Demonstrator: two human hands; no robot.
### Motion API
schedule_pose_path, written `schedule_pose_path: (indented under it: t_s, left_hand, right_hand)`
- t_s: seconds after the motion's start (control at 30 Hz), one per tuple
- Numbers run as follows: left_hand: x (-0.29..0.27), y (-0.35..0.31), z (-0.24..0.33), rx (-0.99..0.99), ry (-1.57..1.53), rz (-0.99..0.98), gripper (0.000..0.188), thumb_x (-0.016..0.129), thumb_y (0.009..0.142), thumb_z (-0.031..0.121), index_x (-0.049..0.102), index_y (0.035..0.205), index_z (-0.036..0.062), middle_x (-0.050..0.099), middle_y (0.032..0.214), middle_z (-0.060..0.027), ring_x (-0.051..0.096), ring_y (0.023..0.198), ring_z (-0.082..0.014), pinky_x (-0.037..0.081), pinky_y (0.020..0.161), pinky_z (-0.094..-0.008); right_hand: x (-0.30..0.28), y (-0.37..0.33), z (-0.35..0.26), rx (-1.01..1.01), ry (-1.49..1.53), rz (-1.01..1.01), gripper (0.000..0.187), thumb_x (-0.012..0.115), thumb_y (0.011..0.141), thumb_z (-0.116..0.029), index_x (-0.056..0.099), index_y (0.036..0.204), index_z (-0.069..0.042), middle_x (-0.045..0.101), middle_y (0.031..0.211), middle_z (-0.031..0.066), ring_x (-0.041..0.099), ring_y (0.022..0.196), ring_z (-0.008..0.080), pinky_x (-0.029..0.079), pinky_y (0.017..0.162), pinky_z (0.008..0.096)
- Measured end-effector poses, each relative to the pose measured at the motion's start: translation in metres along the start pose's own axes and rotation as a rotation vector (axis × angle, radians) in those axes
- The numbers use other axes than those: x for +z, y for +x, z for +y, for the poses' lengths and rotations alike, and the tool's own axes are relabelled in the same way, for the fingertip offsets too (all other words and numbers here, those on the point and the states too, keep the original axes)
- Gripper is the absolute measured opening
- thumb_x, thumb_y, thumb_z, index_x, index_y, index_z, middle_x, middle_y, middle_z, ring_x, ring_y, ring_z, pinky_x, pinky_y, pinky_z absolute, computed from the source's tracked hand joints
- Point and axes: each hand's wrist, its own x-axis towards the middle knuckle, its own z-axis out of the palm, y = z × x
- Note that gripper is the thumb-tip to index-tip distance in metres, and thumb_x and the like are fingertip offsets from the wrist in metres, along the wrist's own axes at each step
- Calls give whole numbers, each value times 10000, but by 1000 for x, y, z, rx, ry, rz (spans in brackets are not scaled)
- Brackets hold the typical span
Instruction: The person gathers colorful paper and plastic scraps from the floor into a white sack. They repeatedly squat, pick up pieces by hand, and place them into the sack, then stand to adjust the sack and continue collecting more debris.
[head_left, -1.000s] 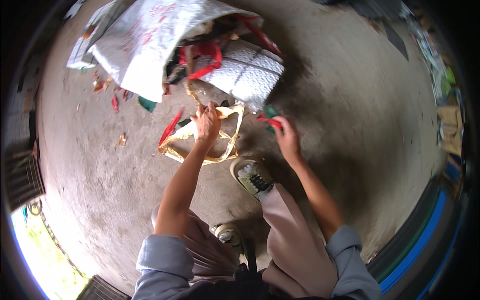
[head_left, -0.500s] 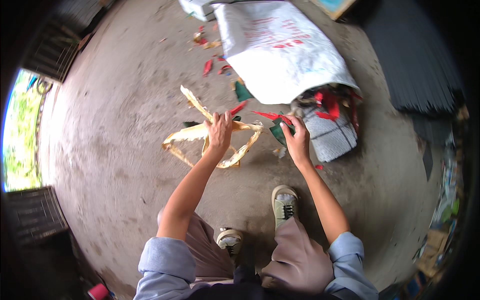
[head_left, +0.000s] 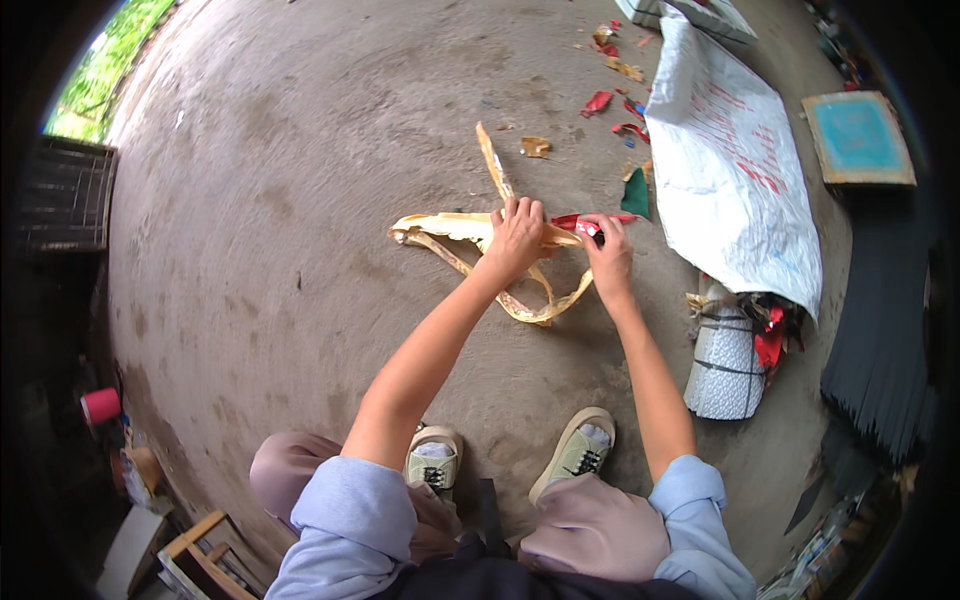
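My left hand [head_left: 515, 238] is closed over a bundle of long, torn yellowish strips [head_left: 450, 228], low over the concrete floor. One strip sticks out away from me, and others loop back in a ring on the near side. Just right of it, my right hand [head_left: 610, 258] pinches at a red scrap [head_left: 570, 221] beside the bundle's right end. Its fingertips partly hide what they hold, and something dark shows between them. A dark green scrap [head_left: 637, 195] lies beyond my right hand, by the white sack [head_left: 725, 150].
Red and yellow scraps [head_left: 597, 103] are scattered at the far side. From the sack's near mouth, red pieces and a strapped white textured roll [head_left: 725, 368] protrude. A stack of dark sheets [head_left: 875, 330] stands at right, below a blue-topped box [head_left: 858, 138]. A pink-red cylinder [head_left: 100, 406] sits at left.
The view has turned, so the sack appears farther right. My right hand has come in from beside the bundle to its right end. The green piece it held no longer shows there.
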Motion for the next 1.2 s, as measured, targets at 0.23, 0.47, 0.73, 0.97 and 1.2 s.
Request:
schedule_pose_path:
  t_s: [0.23, 0.47, 0.73, 0.97, 1.2]
  left_hand:
    - [-21, -36, -20, 92, 55, -142, 391, 626, 807, 313, 549, 1150, 142, 484, 1216, -19, 320, 1267, -246, 152, 1094, -571]
    - [4, -73, 1, -59, -63, 227, 307, 606, 825, 188, 576, 1126, 139, 476, 1216, -37, 323, 1254, -289, 266, 1042, -487]
    - [35, -117, 30, -710, -229, 772, 420, 586, 866, 188, 429, 1229, 48, 301, 1322, -159, 233, 1283, -323, 239, 1042, -429]
    - [34, -103, 11, -1333, -1010, 750, 813, 485, 869, 527, 149, 1398, 9, 173, 1400, -255, 224, 1300, -380, 230, 1057, -449]
    - [7, -116, 6, -1237, -1541, 603, 547, 504, 845, 468, 430, 1259, 118, 436, 1264, -31, 362, 1233, -230, 380, 894, -434]
  right_hand:
    - [1, 7, 48, -65, -170, -180, 159, 662, 731, -22, 607, 880, -20, 607, 848, 164, 586, 820, 340, 454, 718, 403]
    - [58, 36, 32, -245, 25, -259, 253, 541, 877, -191, 574, 1036, 3, 572, 989, 217, 552, 940, 381, 441, 832, 426]
    - [69, -29, 13, -44, -77, -703, 693, 384, 896, -570, 379, 1350, -46, 456, 1305, 171, 464, 1174, 332, 371, 972, 405]
    - [79, -37, -17, 11, -102, -856, 874, 382, 852, -645, 184, 1426, -17, 387, 1358, 202, 413, 1223, 348, 284, 1016, 498]
    - [77, -53, -23, -18, -172, -919, 930, 543, 801, -569, 117, 1437, -40, 343, 1372, 209, 389, 1221, 399, 281, 1015, 525]
